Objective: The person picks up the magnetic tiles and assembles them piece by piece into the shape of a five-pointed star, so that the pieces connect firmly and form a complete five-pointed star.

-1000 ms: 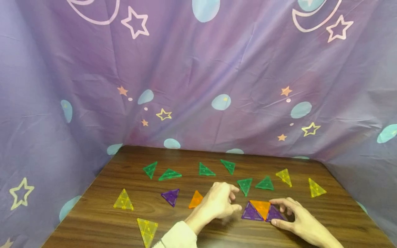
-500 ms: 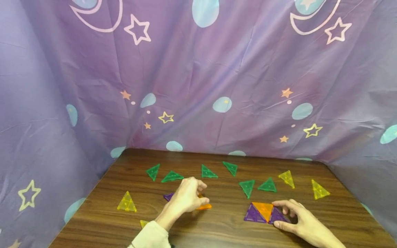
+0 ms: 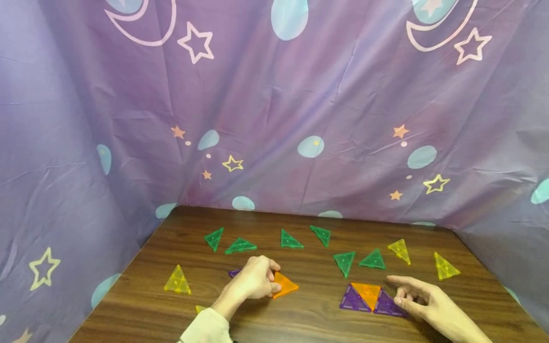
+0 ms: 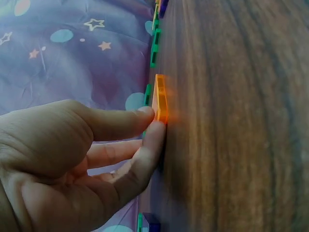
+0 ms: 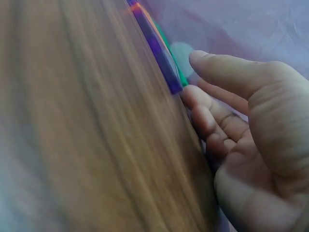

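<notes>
One orange triangle is low in the middle, pinched by the left hand. Its tip points right, toward the purple-and-orange row beside the loose right hand, which holds nothing.

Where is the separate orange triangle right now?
In the head view, the separate orange triangle is pinched by the left hand, left of the purple-and-orange row.
</notes>
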A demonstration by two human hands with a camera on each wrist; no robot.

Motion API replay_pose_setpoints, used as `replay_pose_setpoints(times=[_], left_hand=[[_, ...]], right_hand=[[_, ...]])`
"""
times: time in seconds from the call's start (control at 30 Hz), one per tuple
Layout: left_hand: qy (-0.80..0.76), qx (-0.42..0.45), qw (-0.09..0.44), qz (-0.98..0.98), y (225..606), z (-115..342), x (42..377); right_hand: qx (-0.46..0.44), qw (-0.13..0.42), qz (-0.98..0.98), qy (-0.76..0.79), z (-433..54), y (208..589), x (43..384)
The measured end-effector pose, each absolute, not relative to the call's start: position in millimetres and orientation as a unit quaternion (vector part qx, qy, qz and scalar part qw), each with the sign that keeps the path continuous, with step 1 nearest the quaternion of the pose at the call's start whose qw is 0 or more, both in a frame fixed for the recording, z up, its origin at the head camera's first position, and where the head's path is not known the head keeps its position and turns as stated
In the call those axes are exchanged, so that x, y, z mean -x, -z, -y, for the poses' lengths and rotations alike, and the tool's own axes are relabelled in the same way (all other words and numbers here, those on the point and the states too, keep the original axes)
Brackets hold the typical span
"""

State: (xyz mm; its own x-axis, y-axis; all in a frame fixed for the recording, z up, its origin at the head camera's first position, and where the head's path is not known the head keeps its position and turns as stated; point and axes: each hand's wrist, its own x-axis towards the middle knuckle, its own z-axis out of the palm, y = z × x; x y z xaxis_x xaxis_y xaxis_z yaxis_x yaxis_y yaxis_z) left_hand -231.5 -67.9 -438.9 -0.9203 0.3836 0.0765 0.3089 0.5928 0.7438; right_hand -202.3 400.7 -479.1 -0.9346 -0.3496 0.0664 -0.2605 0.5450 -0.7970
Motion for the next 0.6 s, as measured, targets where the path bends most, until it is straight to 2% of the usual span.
replay_pose_setpoints(times=[0.2, 0.4, 0.6], left_hand=[[-0.484, -0.156, 0.084, -0.857, 441.4, 67.3, 228.9], [-0.432, -0.164, 0.07, -0.884, 442.6, 70.5, 228.7], [-0.402, -0.187, 0.075, -0.893, 442.2, 73.0, 230.5]], right_hand=[[0.21, 0.008, -0.879, 0.427, -404.7, 479.1, 215.9], [0.26, 0.004, -0.869, 0.42, -406.4, 482.9, 221.6], [0.256, -0.017, -0.876, 0.408, -403.4, 484.0, 219.2]])
